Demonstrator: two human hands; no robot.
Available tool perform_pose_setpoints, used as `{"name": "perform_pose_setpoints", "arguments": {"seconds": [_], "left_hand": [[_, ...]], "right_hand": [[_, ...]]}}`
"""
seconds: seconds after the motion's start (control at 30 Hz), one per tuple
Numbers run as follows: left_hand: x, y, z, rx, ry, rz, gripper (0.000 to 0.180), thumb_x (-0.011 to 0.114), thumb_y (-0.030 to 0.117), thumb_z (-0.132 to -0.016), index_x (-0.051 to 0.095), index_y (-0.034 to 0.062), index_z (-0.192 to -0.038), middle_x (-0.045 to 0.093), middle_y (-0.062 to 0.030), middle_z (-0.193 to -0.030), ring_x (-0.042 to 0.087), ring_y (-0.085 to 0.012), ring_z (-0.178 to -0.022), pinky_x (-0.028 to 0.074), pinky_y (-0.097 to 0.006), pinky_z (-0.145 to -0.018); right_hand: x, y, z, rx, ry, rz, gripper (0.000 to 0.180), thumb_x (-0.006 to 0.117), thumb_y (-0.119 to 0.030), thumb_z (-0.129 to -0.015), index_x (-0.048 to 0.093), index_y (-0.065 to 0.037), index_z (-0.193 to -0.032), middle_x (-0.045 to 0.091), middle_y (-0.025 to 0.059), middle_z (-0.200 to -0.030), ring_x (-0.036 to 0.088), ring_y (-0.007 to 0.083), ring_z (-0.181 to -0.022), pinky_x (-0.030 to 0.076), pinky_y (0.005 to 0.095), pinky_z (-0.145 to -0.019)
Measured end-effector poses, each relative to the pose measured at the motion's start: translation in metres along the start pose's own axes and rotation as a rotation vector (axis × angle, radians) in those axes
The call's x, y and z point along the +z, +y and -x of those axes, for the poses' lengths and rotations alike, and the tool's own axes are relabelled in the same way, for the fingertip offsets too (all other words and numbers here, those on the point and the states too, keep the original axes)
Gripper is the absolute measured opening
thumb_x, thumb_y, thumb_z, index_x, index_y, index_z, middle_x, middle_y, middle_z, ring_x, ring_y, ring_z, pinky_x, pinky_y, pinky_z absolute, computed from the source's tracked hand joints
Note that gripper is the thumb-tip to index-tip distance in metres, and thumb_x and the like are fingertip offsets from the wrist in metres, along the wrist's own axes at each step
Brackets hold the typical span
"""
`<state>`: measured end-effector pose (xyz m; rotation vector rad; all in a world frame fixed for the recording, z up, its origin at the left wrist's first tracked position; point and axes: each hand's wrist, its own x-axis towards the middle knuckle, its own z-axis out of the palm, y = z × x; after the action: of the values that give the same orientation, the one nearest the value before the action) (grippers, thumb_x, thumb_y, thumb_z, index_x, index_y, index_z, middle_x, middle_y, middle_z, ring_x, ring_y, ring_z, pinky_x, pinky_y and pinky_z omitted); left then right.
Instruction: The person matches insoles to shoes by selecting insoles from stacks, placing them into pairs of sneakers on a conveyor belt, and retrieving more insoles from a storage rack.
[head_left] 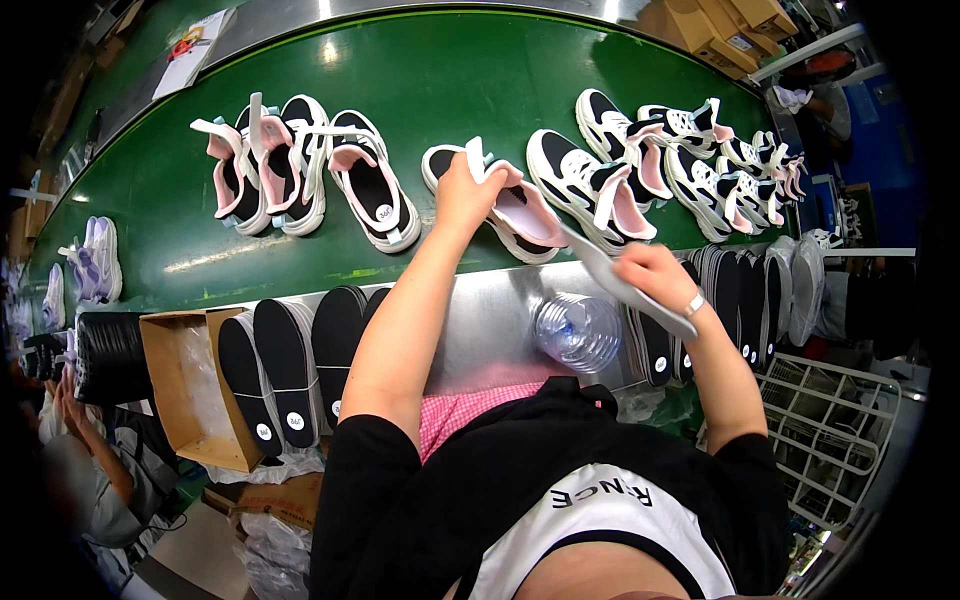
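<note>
My left hand (467, 200) grips the tongue of a white, black and pink sneaker (545, 228) on the green table, pulling its opening wide. A pale inner sole shows inside the shoe. In my right hand (655, 275) is a grey insole (600, 266), held slantwise with its far end close to the heel of that sneaker. To the left stands a matching sneaker (372, 190) with a black insole and a round white sticker in it. Another sneaker (565, 165) is just right of the one I hold.
More sneakers (690, 180) line the table at right, and a pair (285, 165) stands at left. Bundled black insoles (285, 350) sit along the near ledge beside a cardboard box (172, 390). A clear plastic container (578, 332) lies before me. A white wire basket (830, 430) is at right.
</note>
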<state>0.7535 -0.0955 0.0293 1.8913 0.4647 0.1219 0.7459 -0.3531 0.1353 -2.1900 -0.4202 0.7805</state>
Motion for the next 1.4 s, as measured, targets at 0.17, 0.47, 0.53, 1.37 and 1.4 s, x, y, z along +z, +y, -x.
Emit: {"name": "perform_pose_setpoints", "arguments": {"seconds": [0.17,0.47,0.53,1.37,1.4], "left_hand": [[-0.014,0.028,0.010,-0.001,-0.175,0.234,0.026,0.053,0.020,-0.067,0.054,-0.0028,-0.079,0.060,-0.0122,-0.069,0.058,-0.0210,-0.063,0.045,-0.029,-0.058],[0.010,0.001,0.007,-0.095,0.160,-0.174,0.030,0.049,0.023,-0.074,0.047,-0.0056,-0.083,0.055,-0.0252,-0.077,0.054,-0.0379,-0.076,0.043,-0.042,-0.068],[0.011,-0.004,0.004,-0.076,0.191,-0.135,0.031,0.050,0.026,-0.074,0.048,-0.0049,-0.081,0.055,-0.0249,-0.076,0.054,-0.0383,-0.076,0.042,-0.042,-0.068],[0.013,-0.016,0.005,-0.083,0.194,-0.008,0.031,0.055,0.025,-0.071,0.048,-0.0042,-0.079,0.056,-0.0219,-0.076,0.055,-0.0347,-0.075,0.043,-0.038,-0.065],[0.012,-0.016,0.004,-0.081,0.184,-0.003,0.031,0.055,0.025,-0.071,0.048,-0.0041,-0.079,0.056,-0.0220,-0.076,0.055,-0.0348,-0.075,0.043,-0.038,-0.065]], "right_hand": [[0.047,-0.035,-0.094,-0.004,-0.175,0.625,0.022,0.052,-0.020,-0.068,0.060,0.000,-0.072,0.058,0.0163,-0.075,0.056,0.0282,-0.068,0.044,0.0364,-0.061],[0.067,-0.030,-0.072,-0.276,0.029,1.066,0.028,0.058,-0.027,-0.065,0.053,-0.005,-0.081,0.052,0.0104,-0.082,0.052,0.0260,-0.080,0.042,0.0396,-0.065],[0.055,-0.037,-0.061,-0.152,-0.051,1.141,0.035,0.059,-0.029,-0.063,0.050,-0.004,-0.085,0.054,0.0103,-0.080,0.054,0.0267,-0.077,0.042,0.0403,-0.066],[0.094,-0.025,-0.152,-0.131,-0.490,1.174,0.019,0.049,-0.014,-0.070,0.061,-0.003,-0.080,0.059,0.0153,-0.083,0.057,0.0264,-0.081,0.044,0.0330,-0.072],[0.094,-0.029,-0.153,-0.106,-0.591,1.242,0.020,0.049,-0.015,-0.071,0.061,-0.004,-0.083,0.060,0.0147,-0.085,0.057,0.0259,-0.082,0.044,0.0322,-0.073]]}}
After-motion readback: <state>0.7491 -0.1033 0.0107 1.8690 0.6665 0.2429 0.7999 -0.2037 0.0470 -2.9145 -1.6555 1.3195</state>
